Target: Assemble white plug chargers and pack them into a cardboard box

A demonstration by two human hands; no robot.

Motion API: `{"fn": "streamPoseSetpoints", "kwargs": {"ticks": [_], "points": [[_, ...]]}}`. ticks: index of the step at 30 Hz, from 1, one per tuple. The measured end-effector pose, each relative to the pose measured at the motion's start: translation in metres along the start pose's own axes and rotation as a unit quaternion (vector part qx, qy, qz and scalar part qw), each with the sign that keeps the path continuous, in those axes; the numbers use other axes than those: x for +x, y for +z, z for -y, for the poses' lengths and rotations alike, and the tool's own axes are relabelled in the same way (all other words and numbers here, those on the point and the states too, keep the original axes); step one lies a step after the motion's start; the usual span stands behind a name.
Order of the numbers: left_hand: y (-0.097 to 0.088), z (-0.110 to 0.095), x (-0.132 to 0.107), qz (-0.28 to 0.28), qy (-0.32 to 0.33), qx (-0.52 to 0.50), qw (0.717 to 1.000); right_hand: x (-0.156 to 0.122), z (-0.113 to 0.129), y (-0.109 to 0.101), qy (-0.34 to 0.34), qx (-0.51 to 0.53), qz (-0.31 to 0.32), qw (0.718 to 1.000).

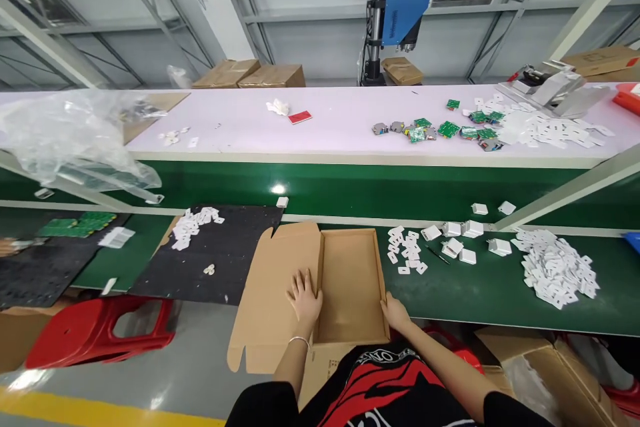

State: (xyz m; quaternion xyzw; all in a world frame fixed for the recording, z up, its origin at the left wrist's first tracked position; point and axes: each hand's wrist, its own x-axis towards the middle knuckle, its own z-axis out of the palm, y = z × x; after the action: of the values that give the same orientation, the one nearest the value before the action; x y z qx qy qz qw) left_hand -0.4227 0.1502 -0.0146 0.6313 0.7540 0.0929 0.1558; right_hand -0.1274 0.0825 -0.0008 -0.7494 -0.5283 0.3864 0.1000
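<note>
An open shallow cardboard box (350, 283) lies at the near edge of the green bench, its lid flap (273, 293) folded out flat to the left. My left hand (304, 297) rests flat on the flap beside the box's left wall, fingers spread. At the box's near right corner, my right hand (396, 312) grips the wall, fingers curled over the edge. The box looks empty inside.
White plastic parts lie right of the box: a small scatter (407, 252), several white cubes (460, 240), a large heap (557, 267). A black mat (220, 260) with white pieces lies left. Green circuit boards (440, 128) sit on the far white bench. A red stool (95, 330) stands below left.
</note>
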Motion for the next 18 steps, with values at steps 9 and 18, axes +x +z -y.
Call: {"fn": "streamPoseSetpoints", "kwargs": {"ticks": [9, 18], "points": [[-0.027, -0.003, 0.049, 0.041, 0.119, -0.089, 0.988, 0.033, -0.011, -0.001, 0.083, 0.107, -0.015, 0.991], [0.009, -0.051, -0.06, 0.123, 0.216, -0.195, 0.949, -0.121, -0.143, -0.016, 0.23, 0.158, -0.128, 0.952]]}}
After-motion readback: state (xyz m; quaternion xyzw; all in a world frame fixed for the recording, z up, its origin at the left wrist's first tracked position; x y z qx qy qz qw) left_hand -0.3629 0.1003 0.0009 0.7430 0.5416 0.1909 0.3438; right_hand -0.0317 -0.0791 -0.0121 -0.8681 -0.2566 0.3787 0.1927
